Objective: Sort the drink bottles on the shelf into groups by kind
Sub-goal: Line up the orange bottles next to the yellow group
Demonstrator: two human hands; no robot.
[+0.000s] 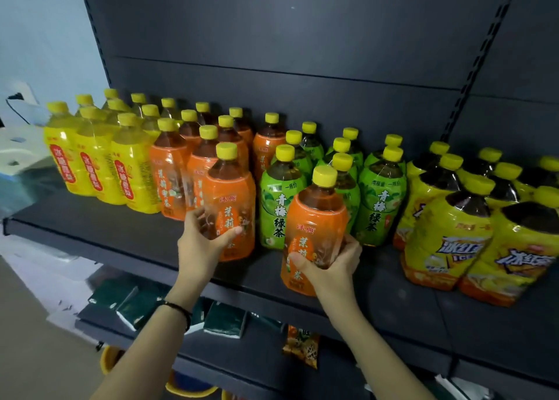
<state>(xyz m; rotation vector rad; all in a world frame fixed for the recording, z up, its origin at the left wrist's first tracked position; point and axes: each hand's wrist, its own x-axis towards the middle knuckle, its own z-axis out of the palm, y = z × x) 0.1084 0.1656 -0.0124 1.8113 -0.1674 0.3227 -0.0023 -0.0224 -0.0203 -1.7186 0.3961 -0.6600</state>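
Bottles with yellow caps stand in groups on a dark shelf (121,236). From left to right come yellow-label bottles (90,163), orange-label bottles (172,172), green-label bottles (378,200) and yellow iced-tea bottles (447,233). My left hand (202,242) grips the lower part of an orange-label bottle (233,196) at the front of the orange group. My right hand (329,263) grips another orange-label bottle (314,218) in front of the green-label bottles, near the shelf's front edge. One more orange-label bottle (266,148) stands behind, between the orange and green groups.
The shelf's dark back panel (287,51) rises behind the bottles. A lower shelf holds dark green packs (223,321) and a snack packet (302,348). Pale boxes and papers (21,154) lie at the left. Yellow tubs (187,390) sit near the floor.
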